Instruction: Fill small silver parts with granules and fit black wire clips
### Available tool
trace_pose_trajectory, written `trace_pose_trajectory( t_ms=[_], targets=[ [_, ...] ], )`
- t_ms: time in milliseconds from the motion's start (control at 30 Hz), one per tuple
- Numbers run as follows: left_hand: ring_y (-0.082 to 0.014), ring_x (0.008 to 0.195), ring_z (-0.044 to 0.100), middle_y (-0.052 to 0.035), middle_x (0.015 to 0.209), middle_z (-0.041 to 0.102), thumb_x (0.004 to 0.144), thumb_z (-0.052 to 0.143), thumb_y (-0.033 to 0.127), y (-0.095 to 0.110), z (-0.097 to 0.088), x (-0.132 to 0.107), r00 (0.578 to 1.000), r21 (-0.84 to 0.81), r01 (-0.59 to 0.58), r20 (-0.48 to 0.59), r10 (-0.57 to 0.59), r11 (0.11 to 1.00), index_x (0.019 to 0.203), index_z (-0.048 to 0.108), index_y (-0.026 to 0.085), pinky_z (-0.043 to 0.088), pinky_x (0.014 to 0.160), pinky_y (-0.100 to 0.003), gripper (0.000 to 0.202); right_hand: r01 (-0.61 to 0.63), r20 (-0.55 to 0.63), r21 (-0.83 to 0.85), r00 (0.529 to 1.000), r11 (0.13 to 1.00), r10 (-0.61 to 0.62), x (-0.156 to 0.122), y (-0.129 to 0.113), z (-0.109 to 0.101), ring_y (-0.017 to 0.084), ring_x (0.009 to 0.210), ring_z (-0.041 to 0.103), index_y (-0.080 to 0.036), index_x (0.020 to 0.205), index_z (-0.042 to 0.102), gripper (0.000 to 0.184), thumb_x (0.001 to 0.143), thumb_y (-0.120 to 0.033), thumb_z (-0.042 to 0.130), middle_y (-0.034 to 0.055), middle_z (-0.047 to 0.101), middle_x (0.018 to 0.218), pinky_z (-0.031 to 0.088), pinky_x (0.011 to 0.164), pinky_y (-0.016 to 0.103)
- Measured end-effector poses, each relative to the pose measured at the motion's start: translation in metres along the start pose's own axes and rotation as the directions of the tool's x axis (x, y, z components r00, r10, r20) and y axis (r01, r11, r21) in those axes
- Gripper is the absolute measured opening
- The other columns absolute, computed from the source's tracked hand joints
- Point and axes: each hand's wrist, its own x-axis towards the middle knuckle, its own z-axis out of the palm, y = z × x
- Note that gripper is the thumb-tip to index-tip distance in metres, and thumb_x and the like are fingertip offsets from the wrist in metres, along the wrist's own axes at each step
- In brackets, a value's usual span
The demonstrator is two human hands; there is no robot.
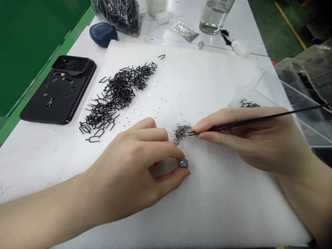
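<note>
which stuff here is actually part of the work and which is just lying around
In use: left hand, metal bead, right hand, tweezers, dark granules

Lying around: phone, blue case, glass bottle, black wire clips (can't tell if used)

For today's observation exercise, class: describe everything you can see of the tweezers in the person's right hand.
The tweezers are long, slim and black, possibly coated metal, tapering to a fine tip. The right hand pinches them between its fingers. They lie nearly level, the tail running out of view, the tip at a heap of grey granules.
</note>
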Motion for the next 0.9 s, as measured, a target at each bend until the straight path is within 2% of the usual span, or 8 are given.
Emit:
trace_pose_trajectory(
  t_ms=[267, 367, 533, 733, 900],
  targets=[
    [-0.0122, 0.069, 0.052, 0.0023, 0.068, 0.064, 0.087, 0.075, 0.023, 0.001, -0.001, 0.001, 0.999, 0.056, -0.007, -0.045, 0.01, 0.998, 0.092, 0.08, 0.021, 0.046, 0.06, -0.024, 0.007, -0.028, -0.036, -0.015, 0.999, 0.999, 0.028, -0.003, -0.005, -0.006, 0.016, 0.081, 0.077, -0.03, 0.089, 0.081, 0.009, 0.082, -0.025, 0.085, -0.0033, 0.081, 0.086, 0.066, 0.072, 0.027],
    [-0.0121, 0.069, 0.054, 0.0024, 0.067, 0.065, 0.086, 0.077, 0.02, 0.003, -0.002, 0.002, 0.999, 0.073, 0.002, -0.043, 0.002, 0.997, 0.091, 0.081, 0.02, 0.047, 0.062, -0.024, 0.006, -0.04, 0.04, 0.038, 0.998, 0.998, 0.038, -0.005, -0.009, -0.007, 0.016, 0.078, 0.077, -0.029, 0.089, 0.079, 0.007, 0.085, -0.024, 0.082, -0.0025, 0.08, 0.087, 0.065, 0.068, 0.026],
    [-0.0128, 0.068, 0.053, 0.0027, 0.065, 0.064, 0.087, 0.077, 0.021, 0.004, -0.003, 0.002, 0.999, 0.061, 0.001, -0.046, 0.002, 0.998, 0.092, 0.082, 0.021, 0.046, 0.059, -0.025, 0.007, -0.053, 0.228, 0.134, 0.974, 0.99, 0.021, -0.007, -0.011, -0.004, 0.019, 0.087, 0.078, -0.03, 0.095, 0.079, 0.018, 0.087, -0.014, 0.077, -0.0004, 0.08, 0.093, 0.067, 0.073, 0.029],
    [-0.0126, 0.067, 0.054, 0.0033, 0.064, 0.065, 0.085, 0.079, 0.019, 0.005, -0.003, 0.004, 0.999, 0.057, -0.008, -0.046, 0.011, 0.998, 0.091, 0.082, 0.02, 0.044, 0.056, -0.024, 0.007, -0.043, 0.224, 0.121, 0.974, 0.992, 0.015, -0.009, -0.011, -0.001, 0.02, 0.09, 0.077, -0.032, 0.096, 0.08, 0.019, 0.086, -0.015, 0.079, 0.0002, 0.08, 0.095, 0.066, 0.079, 0.031],
    [-0.0123, 0.067, 0.053, 0.0036, 0.064, 0.065, 0.082, 0.082, 0.02, 0.003, -0.003, 0.003, 0.998, 0.062, -0.011, -0.055, 0.015, 0.998, 0.09, 0.082, 0.02, 0.043, 0.056, -0.023, 0.007, 0.004, 0.229, 0.206, 0.972, 0.978, -0.052, -0.009, -0.007, -0.003, 0.021, 0.089, 0.076, -0.027, 0.099, 0.081, 0.025, 0.082, -0.008, 0.08, 0.0028, 0.08, 0.095, 0.066, 0.076, 0.031]
  ],
)
